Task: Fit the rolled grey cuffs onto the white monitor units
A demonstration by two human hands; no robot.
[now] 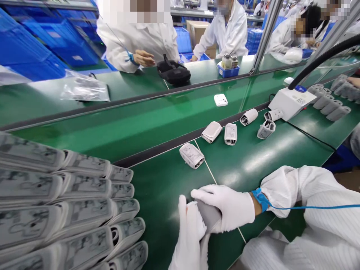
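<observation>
Both hands wear white gloves and meet low in the middle of the view. My left hand is wrapped round a white piece that lies against a grey cuff. Over the cuff's upper right side curl the fingers of my right hand, whose wrist has a blue strap. Just beyond them a rolled cuff rests on the green table. Farther back are more rolled cuffs, among them a light one and an upright one.
Stacked rows of grey cuffs fill the left side. A white machine with a black hose stands at the right. Past the dark rail, a white square device lies on the green belt. People in white coats work opposite.
</observation>
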